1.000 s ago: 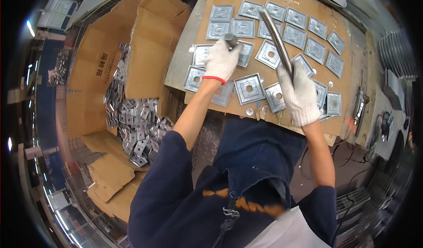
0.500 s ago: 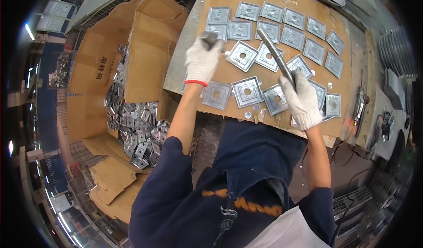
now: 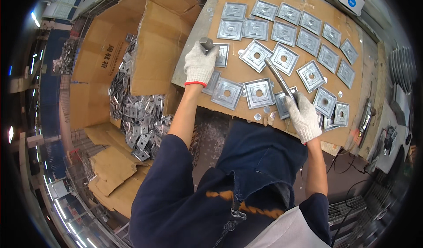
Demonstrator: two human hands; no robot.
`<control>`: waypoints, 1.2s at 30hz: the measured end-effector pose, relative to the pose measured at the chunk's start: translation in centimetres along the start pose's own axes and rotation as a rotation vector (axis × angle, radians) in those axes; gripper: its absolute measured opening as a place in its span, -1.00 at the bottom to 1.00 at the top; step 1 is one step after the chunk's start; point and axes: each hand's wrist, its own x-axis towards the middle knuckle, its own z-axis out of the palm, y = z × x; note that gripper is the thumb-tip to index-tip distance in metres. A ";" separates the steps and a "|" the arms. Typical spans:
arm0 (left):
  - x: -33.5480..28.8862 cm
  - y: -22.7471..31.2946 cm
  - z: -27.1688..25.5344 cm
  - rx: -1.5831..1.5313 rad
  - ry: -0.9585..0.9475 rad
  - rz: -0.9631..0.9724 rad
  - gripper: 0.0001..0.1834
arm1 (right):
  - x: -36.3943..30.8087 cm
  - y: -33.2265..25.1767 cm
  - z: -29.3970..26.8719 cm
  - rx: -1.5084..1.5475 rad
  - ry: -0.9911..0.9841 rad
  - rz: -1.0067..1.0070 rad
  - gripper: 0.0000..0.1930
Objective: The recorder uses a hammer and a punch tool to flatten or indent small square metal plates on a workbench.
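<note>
My gloved left hand (image 3: pixel 199 66) is closed on a short dark metal cylinder (image 3: pixel 206 43) by the board's left edge, next to a square metal plate (image 3: pixel 223 54). My gloved right hand (image 3: pixel 305 116) grips the lower end of a long metal rod (image 3: pixel 278 75), which slants up and left. The rod's far tip is near a plate with a round centre hole (image 3: pixel 284 58). Other holed plates lie around it, including a tilted plate (image 3: pixel 256 55) and a near plate (image 3: pixel 259 93). Farther back are rows of plates with unpierced centres (image 3: pixel 284 33).
Cardboard (image 3: pixel 246 74) covers the table. Small round discs (image 3: pixel 257 116) lie near its front edge. A large carton (image 3: pixel 152 41) at the left holds a heap of metal parts (image 3: pixel 143 120). A tool (image 3: pixel 366 118) lies at the right, below stacked round discs (image 3: pixel 400 69).
The view has shifted, so the table appears farther right. My right hand and rod have come lower, toward me. My left hand has lowered slightly, still holding the cylinder.
</note>
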 end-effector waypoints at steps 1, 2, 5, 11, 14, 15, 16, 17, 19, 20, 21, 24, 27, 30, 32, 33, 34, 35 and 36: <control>-0.4 0.8 -0.2 0.065 0.012 -0.010 -0.50 | 0.0 -0.1 0.0 0.001 0.002 0.003 -0.49; -0.7 1.3 -0.2 0.129 0.023 -0.020 -0.49 | 0.0 -0.1 0.0 -0.001 -0.002 0.001 -0.49; -1.5 1.4 0.8 0.203 0.105 -0.086 -0.49 | 0.1 0.2 0.2 -0.007 0.012 -0.023 -0.50; -1.2 1.0 0.4 0.179 0.071 -0.052 -0.49 | 1.8 -4.8 -0.8 0.024 -0.036 -0.089 -0.50; -1.0 0.3 0.4 0.184 0.057 -0.053 -0.48 | 2.6 -10.5 -1.1 0.068 0.039 -0.254 -0.49; -1.0 0.0 0.2 0.185 0.056 -0.061 -0.48 | 2.7 -12.4 -0.9 0.088 0.106 -0.353 -0.48; -1.0 0.1 0.3 0.184 0.039 -0.047 -0.48 | 2.8 -13.9 -0.8 0.086 0.110 -0.353 -0.48; -0.9 0.1 0.4 0.183 0.042 -0.046 -0.48 | 2.9 -15.2 -0.7 0.149 0.165 -0.461 -0.49; -0.8 0.1 0.7 0.268 0.041 -0.030 -0.49 | 3.6 -17.0 0.2 0.210 0.223 -0.570 -0.49; -1.2 0.9 0.6 0.275 0.051 -0.039 -0.49 | 4.2 -17.5 0.8 0.094 0.143 -0.550 -0.55; -1.0 1.0 0.7 0.272 0.053 -0.036 -0.49 | 5.1 -17.7 1.3 -0.022 0.064 -0.525 -0.61; -0.5 -0.6 1.2 0.257 0.094 0.041 -0.49 | 10.5 -15.5 5.0 -0.310 -0.088 -0.506 -0.52; -0.5 -0.3 1.0 0.259 0.024 0.007 -0.50 | 11.2 -14.9 4.5 -0.405 -0.101 -0.500 -0.51; -1.2 -0.2 0.4 0.214 0.062 0.047 -0.51 | 8.5 -16.2 0.8 -0.335 -0.081 -0.458 -0.53; -0.8 0.1 0.4 0.092 0.086 0.119 -0.53 | 7.4 -15.6 -1.0 -0.239 -0.021 -0.434 -0.54; -0.7 -0.3 0.5 0.088 0.088 0.117 -0.53 | 6.6 -14.9 -1.3 -0.243 -0.022 -0.436 -0.54; -0.8 -0.2 0.4 0.055 0.071 0.105 -0.56 | 5.6 -14.1 -1.3 -0.156 0.023 -0.425 -0.54; -0.9 -0.2 0.2 0.023 0.059 0.092 -0.58 | 4.6 -13.6 -1.1 -0.068 0.066 -0.419 -0.54; -0.6 -0.9 0.5 -0.107 0.044 0.103 -0.60 | 4.0 -12.9 -0.2 -0.053 0.047 -0.327 -0.53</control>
